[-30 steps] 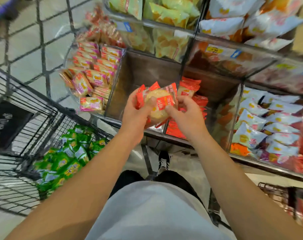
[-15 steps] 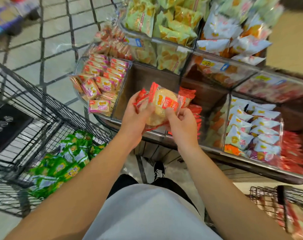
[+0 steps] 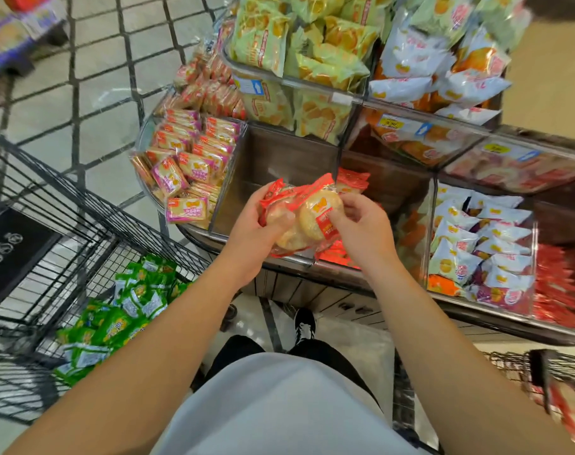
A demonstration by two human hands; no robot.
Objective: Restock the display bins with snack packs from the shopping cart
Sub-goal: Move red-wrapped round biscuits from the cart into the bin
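Note:
Both hands hold a small bunch of red-edged snack packs (image 3: 309, 215) with round pale crackers inside, just above the front rim of a brown display bin (image 3: 279, 159). My left hand (image 3: 253, 231) grips the bunch from the left and underneath. My right hand (image 3: 361, 224) pinches the top pack at its red label. A few more red packs (image 3: 351, 180) lie in the right part of that bin. The black wire shopping cart (image 3: 66, 231) stands at the left with green snack packs (image 3: 115, 313) in its basket.
Neighbouring bins hold pink-labelled packs (image 3: 191, 165), yellow-green bags (image 3: 306, 60), and white-and-orange packs (image 3: 476, 238). A second wire cart (image 3: 525, 372) shows at the lower right. My shoe (image 3: 304, 323) is on the tiled floor below the display's rim.
The view has shifted toward the display. Both hands with the red packs have sunk a little toward the bin's front rim, and my right hand has moved onto the top pack.

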